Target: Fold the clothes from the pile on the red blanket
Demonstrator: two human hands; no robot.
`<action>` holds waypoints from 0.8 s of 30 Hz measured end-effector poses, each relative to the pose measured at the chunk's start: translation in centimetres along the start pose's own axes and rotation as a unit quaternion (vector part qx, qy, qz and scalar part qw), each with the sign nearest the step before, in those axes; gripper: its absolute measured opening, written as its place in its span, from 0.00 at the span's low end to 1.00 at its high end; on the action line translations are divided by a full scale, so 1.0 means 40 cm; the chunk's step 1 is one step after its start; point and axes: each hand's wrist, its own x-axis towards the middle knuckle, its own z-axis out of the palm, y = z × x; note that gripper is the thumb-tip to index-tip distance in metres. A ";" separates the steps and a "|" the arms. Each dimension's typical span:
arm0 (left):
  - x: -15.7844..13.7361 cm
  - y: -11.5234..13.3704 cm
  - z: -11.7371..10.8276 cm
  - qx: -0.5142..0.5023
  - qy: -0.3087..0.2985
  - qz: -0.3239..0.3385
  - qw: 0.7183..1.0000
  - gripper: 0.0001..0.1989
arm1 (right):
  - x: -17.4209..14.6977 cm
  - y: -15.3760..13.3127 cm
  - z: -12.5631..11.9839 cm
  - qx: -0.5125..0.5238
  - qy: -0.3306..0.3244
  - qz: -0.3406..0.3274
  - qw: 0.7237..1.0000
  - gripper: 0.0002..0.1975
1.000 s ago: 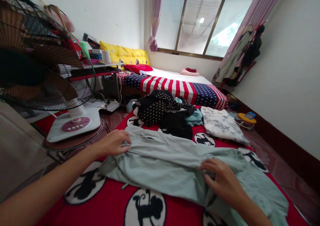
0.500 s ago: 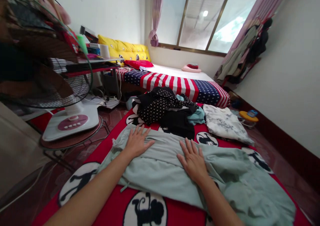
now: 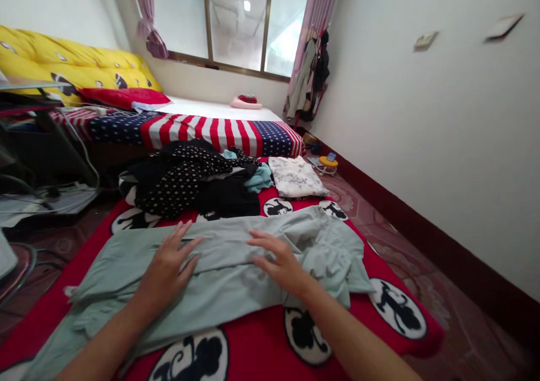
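A pale green garment [image 3: 230,291] lies spread across a red blanket [image 3: 248,341] with black-and-white round prints. Its middle is fairly flat, while the right end is bunched in wrinkles. My left hand [image 3: 169,268] is at the garment's left-centre, fingers apart. To the right, my right hand [image 3: 278,260] is over the garment with its fingers spread and slightly bent. Neither hand grips the cloth; whether the fingertips press on it I cannot tell.
Beyond the garment lies a heap of dark clothes [image 3: 181,178], one with white dots. A folded white patterned garment [image 3: 295,176] sits to its right. Behind stands a bed with a stars-and-stripes cover [image 3: 202,133]. A wall [image 3: 422,122] runs along the right.
The view has turned right, and the fan has left it. The garment's right end no longer trails toward me; it lies gathered farther up. My right hand's fingers are more bent.
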 end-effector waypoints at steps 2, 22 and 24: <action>-0.015 0.061 -0.008 -0.054 -0.010 0.024 0.998 0.17 | -0.079 -0.003 -0.072 0.013 0.102 -0.001 0.995 0.12; -0.049 0.386 -0.021 -0.234 -0.075 0.105 0.964 0.23 | -0.252 0.196 -0.295 -0.269 0.117 0.266 0.918 0.06; -0.049 0.398 -0.043 -0.236 -0.052 0.099 0.965 0.29 | -0.235 0.116 -0.309 -0.234 0.145 0.227 0.934 0.04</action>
